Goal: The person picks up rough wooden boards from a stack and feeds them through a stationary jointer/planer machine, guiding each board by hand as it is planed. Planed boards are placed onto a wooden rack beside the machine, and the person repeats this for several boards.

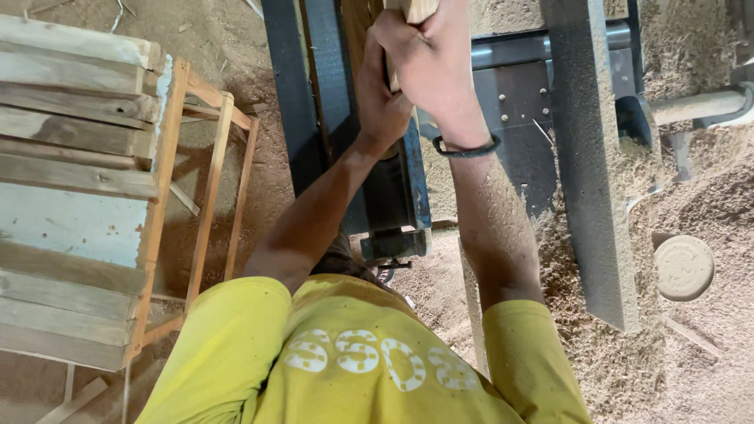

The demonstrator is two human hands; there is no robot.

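Both my hands are raised together at the top middle of the view, over a blue-grey woodworking machine (393,188). My right hand (428,63), with a black band on its wrist, is wrapped around a pale wooden piece (415,9) that runs out of the top edge. My left hand (378,98) presses against the same piece from the left, just below the right hand. Most of the wood is hidden by my fingers. My yellow shirt fills the bottom of the view.
A wooden bench of worn planks (71,157) with a slatted frame stands at the left. A grey metal bar (589,157) slants down on the right. Thick sawdust covers the floor and a round disc (683,267).
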